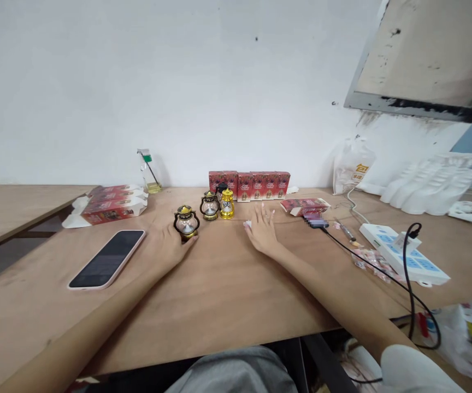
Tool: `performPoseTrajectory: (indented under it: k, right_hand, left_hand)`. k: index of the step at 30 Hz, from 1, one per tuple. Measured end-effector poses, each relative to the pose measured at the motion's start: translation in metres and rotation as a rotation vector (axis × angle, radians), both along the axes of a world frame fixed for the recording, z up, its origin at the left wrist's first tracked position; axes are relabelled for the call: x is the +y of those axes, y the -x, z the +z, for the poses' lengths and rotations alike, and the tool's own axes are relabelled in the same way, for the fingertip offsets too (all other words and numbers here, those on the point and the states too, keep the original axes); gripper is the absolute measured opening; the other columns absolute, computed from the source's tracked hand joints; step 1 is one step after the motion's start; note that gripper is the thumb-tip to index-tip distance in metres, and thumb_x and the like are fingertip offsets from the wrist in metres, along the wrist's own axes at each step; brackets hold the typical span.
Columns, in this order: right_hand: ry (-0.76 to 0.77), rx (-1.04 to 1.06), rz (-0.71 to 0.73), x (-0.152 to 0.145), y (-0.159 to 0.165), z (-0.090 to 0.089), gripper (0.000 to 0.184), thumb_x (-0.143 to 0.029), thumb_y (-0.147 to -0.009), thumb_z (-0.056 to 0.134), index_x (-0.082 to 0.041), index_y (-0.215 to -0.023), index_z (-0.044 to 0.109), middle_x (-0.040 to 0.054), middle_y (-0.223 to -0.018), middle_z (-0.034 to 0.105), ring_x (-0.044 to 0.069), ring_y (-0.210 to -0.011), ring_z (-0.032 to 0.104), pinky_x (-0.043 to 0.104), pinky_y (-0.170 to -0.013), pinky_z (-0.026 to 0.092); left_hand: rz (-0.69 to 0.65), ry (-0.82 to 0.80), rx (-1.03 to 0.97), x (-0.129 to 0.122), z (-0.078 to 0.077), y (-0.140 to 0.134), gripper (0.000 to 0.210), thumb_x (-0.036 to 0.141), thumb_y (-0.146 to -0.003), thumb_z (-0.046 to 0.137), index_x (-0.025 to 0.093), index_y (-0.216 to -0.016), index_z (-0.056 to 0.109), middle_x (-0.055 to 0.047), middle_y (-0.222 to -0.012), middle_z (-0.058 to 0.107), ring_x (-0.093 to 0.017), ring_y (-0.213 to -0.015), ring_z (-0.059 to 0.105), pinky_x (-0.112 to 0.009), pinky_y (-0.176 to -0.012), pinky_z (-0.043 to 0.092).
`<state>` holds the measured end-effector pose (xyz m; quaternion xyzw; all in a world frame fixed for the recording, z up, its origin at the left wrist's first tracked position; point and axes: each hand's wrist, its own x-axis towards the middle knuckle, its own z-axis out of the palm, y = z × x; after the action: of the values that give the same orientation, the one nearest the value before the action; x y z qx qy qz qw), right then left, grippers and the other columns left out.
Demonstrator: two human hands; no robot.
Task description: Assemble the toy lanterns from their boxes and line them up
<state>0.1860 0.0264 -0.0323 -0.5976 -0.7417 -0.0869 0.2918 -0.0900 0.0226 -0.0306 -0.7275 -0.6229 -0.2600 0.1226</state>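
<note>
My left hand (169,245) is around the lower part of a small dark bronze lantern (186,224) with a clear globe. Its thumb lies across the front of the base, while the fingertips are partly hidden by the lantern. Just right of it stand another bronze lantern (210,207) and a gold lantern (227,205); a dark one behind them is mostly hidden. My right hand (263,233) rests on the table with its fingers spread. A small whitish scrap (247,223) lies by its thumb.
Several red boxes (256,186) line the wall. More red boxes lie left (113,206) and right (305,206). A phone (107,260) is near my left forearm. At right are a power strip (403,254), black cable, wrapped pieces (377,263) and white foam-like stacks (428,183).
</note>
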Motion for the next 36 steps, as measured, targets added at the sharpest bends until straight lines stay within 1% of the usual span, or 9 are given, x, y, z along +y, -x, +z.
performPoseTrajectory:
  k: [2,5,9,16,20,24,30,33,36]
  right_hand:
    - [-0.002,0.141,-0.024,0.016,0.002,0.016,0.049,-0.032,-0.088,0.037,-0.01,-0.132,0.036,0.0197,-0.14,0.034,0.033,-0.133,0.025,0.058,-0.106,0.014]
    - [-0.007,0.344,0.058,0.054,0.01,0.043,0.043,-0.03,-0.085,0.042,-0.012,-0.124,0.04,0.018,-0.127,0.049,0.027,-0.119,0.044,0.044,-0.099,0.034]
    - [0.013,0.396,0.122,0.112,0.028,0.073,0.038,-0.024,-0.081,0.048,-0.014,-0.118,0.045,0.0134,-0.117,0.056,0.023,-0.109,0.052,0.038,-0.094,0.039]
    - [0.442,0.361,0.022,0.172,0.06,0.082,0.039,-0.028,-0.065,0.069,-0.007,-0.096,0.061,0.013,-0.098,0.065,0.022,-0.091,0.06,0.03,-0.077,0.045]
    - [0.462,0.346,-0.025,0.181,0.064,0.083,0.037,-0.031,-0.059,0.073,-0.007,-0.086,0.064,0.013,-0.091,0.067,0.024,-0.085,0.062,0.029,-0.072,0.047]
    - [0.362,0.362,-0.098,0.179,0.057,0.09,0.04,-0.041,-0.069,0.062,-0.013,-0.097,0.062,0.0117,-0.101,0.065,0.024,-0.094,0.06,0.032,-0.077,0.047]
    - [0.251,0.44,-0.249,0.17,0.009,0.111,0.039,-0.04,-0.068,0.061,-0.012,-0.096,0.06,0.0161,-0.103,0.064,0.028,-0.098,0.058,0.035,-0.079,0.047]
    - [0.279,0.46,-0.289,0.161,-0.017,0.109,0.035,-0.033,-0.064,0.065,-0.009,-0.089,0.06,0.0185,-0.099,0.063,0.03,-0.094,0.059,0.038,-0.076,0.048]
    - [0.347,0.525,-0.258,0.15,-0.03,0.098,0.031,-0.03,-0.062,0.068,-0.01,-0.084,0.059,0.0143,-0.087,0.064,0.024,-0.078,0.062,0.034,-0.065,0.05]
  left_hand:
    - [0.042,0.067,0.106,0.005,-0.006,-0.001,0.062,0.063,-0.079,0.035,0.006,-0.091,0.058,-0.023,-0.086,0.063,-0.035,-0.084,0.059,-0.044,-0.077,0.041]
    - [0.133,0.1,0.129,0.022,-0.011,-0.009,0.061,0.053,-0.085,0.029,0.001,-0.1,0.056,-0.026,-0.099,0.06,-0.036,-0.094,0.057,-0.044,-0.082,0.04]
    - [0.212,0.181,0.001,0.048,-0.013,-0.026,0.063,0.051,-0.084,0.032,-0.001,-0.116,0.049,-0.028,-0.119,0.052,-0.036,-0.114,0.047,-0.045,-0.092,0.035]
    - [0.251,0.32,-0.057,0.072,-0.011,-0.046,0.069,0.049,-0.085,0.027,-0.002,-0.131,0.037,-0.024,-0.142,0.032,-0.034,-0.132,0.027,-0.049,-0.105,0.021]
    - [0.266,0.346,-0.047,0.071,-0.01,-0.048,0.072,0.049,-0.085,0.025,-0.002,-0.135,0.031,-0.021,-0.144,0.028,-0.031,-0.134,0.023,-0.048,-0.108,0.018]
    - [0.248,0.384,-0.005,0.059,-0.01,-0.05,0.075,0.049,-0.084,0.023,-0.005,-0.137,0.025,-0.022,-0.146,0.024,-0.031,-0.136,0.019,-0.047,-0.109,0.015]
    - [0.243,0.323,0.033,0.032,-0.01,-0.058,0.078,0.047,-0.084,0.028,-0.011,-0.136,0.022,-0.027,-0.144,0.022,-0.035,-0.135,0.019,-0.046,-0.109,0.015]
    - [0.122,0.343,0.077,0.014,-0.01,-0.063,0.073,0.044,-0.086,0.025,-0.009,-0.136,0.025,-0.026,-0.145,0.022,-0.033,-0.136,0.018,-0.046,-0.11,0.015]
    - [-0.098,0.365,0.14,-0.006,-0.011,-0.07,0.066,0.042,-0.088,0.02,0.0,-0.138,0.028,-0.018,-0.147,0.023,-0.028,-0.137,0.016,-0.049,-0.11,0.013]
